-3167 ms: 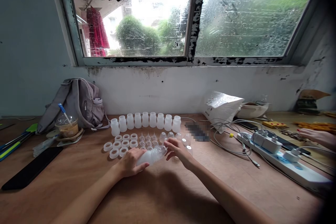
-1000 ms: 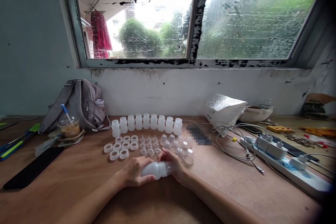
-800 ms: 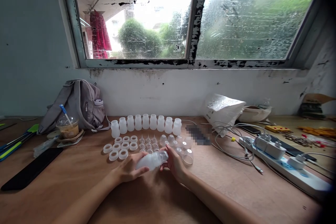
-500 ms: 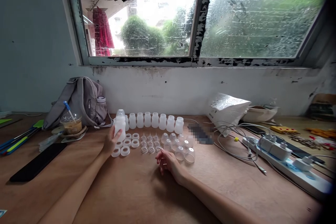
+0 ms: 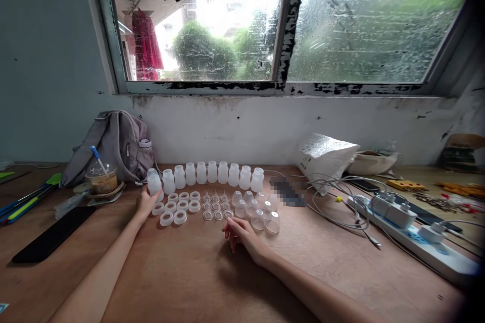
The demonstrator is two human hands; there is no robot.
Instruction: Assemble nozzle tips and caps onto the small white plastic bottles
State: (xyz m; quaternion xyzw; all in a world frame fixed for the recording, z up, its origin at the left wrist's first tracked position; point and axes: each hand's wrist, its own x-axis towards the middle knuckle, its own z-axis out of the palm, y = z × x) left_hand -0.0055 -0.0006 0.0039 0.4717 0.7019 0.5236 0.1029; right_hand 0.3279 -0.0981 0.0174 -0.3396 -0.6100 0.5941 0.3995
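At the left end of a curved row of frosted white baby bottles [image 5: 201,173], my left hand [image 5: 145,204] has its fingers around an assembled baby bottle [image 5: 154,181] with a clear cap on top. The bottle is upright at table level. Just right of that hand lie white screw rings [image 5: 182,205] in short rows. Clear silicone nipples [image 5: 217,207] stand in a small grid in the middle. My right hand [image 5: 239,234] rests on the table before them, fingers loosely curled and somewhat apart, fingertips close to the nearest nipple. Clear dome caps [image 5: 258,219] stand beyond its right side.
A grey backpack [image 5: 113,146] and a drink cup [image 5: 101,177] with a straw are at the left, near a black flat strip [image 5: 55,234]. To the right are a silver bag [image 5: 326,156], loose cables [image 5: 333,217] and a white power strip [image 5: 413,234].
My left hand has moved left and down with the capped bottle, from in front of the row to its left end. My right hand has hardly moved.
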